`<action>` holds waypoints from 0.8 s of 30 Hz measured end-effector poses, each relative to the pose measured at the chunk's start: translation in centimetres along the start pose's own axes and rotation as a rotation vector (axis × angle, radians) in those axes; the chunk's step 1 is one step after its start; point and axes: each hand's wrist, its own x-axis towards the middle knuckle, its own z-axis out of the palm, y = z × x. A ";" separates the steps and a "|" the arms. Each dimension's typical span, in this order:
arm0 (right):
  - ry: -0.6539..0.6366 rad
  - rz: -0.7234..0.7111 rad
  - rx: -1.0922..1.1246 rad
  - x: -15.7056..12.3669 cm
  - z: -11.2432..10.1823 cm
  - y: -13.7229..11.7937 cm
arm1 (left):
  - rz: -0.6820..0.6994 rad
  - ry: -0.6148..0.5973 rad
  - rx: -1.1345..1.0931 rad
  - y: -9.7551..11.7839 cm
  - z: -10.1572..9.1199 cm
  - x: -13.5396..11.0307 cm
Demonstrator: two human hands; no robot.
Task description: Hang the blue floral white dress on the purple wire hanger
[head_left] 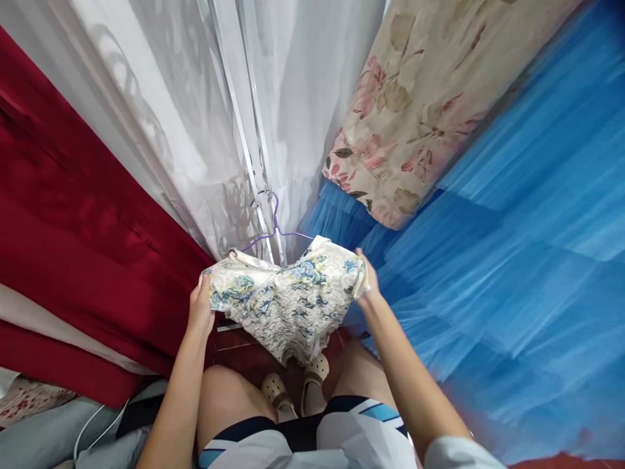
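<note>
A white blouse with blue, green and yellow flowers is stretched between my two hands. It sits on a purple wire hanger, whose hook rises above the neckline in front of white cloth. My left hand is closed on the left sleeve edge, its thumb on top. My right hand grips the right sleeve edge, with some fingers behind the fabric. The blouse's gathered lower part hangs down toward my feet.
Red cloth hangs at left, white curtains ahead, and a beige floral cloth at upper right. Blue tulle fills the right side. Beige clogs stand on the red floor. A white cable lies at lower left.
</note>
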 end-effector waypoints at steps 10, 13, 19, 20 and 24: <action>0.728 -0.090 0.669 -6.7 1.8 -2.9 | 0.363 -0.104 0.190 7.1 2.7 -3.6; 0.814 -0.103 0.826 -7.4 3.6 -3.2 | 0.517 -0.207 0.385 7.6 2.7 -3.4; 0.784 -0.094 0.941 -5.7 4.0 -4.6 | 0.655 -0.389 0.513 7.2 1.9 -2.4; 0.778 -0.093 0.947 -5.2 3.7 -4.8 | 0.709 -0.363 0.566 7.3 2.1 -2.2; 0.889 -0.178 0.906 -5.3 3.3 -4.9 | 0.980 -0.178 0.947 7.9 3.7 -2.1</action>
